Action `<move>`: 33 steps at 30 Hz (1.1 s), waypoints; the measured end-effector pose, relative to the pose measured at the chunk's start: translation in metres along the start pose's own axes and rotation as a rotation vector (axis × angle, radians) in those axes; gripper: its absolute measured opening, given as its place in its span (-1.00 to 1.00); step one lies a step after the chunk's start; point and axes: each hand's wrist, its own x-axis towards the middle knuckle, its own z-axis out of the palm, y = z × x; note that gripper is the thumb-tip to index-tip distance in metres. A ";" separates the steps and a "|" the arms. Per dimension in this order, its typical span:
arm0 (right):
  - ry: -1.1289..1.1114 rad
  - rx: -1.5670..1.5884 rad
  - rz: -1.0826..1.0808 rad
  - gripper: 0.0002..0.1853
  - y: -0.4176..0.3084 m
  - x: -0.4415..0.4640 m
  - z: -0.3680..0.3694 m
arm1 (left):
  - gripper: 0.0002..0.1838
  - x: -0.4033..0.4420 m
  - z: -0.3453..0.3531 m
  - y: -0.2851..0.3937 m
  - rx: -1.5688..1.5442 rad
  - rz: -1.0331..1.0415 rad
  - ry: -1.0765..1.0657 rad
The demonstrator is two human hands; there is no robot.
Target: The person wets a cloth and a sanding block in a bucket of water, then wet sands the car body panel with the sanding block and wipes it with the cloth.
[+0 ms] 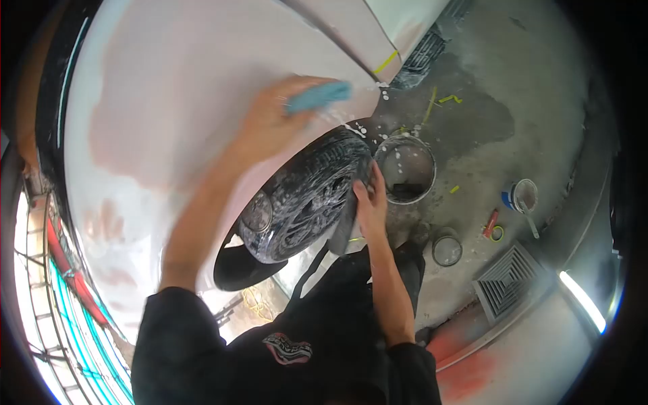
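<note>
My left hand (273,111) is closed around a blue sponge (320,96) close to the car's white-and-pinkish fender (175,94), just above the wheel arch; contact cannot be made out. White drops and streaks of liquid fly off near the sponge. My right hand (371,206) grips a long dark grey sanding block (347,226) by its upper part, in front of the wet, dusty wheel (310,196). Its lower end hangs down beside the tyre.
A bucket of liquid (432,177) stands right of the wheel, a dark piece inside. Farther right are a small tin (447,251), a can with a brush (525,196), a red tool (491,221), a tape roll (497,233) and a floor grate (511,278). Tape scraps (450,99) litter the wet floor.
</note>
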 end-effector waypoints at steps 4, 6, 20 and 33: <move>0.004 -0.272 -0.333 -0.15 0.011 0.016 0.085 | -0.41 -0.044 -0.114 0.074 0.991 0.267 -0.029; 0.036 -0.360 -0.427 -0.14 0.001 0.012 0.124 | -0.43 -0.061 -0.161 0.093 1.295 0.368 -0.110; 0.132 -0.513 -0.603 -0.23 0.034 -0.101 0.214 | -0.58 -0.105 -0.258 0.070 1.512 0.592 -0.264; 0.296 -0.421 -0.387 -0.28 0.010 0.029 0.159 | -0.63 -0.094 -0.263 0.070 1.466 0.630 -0.292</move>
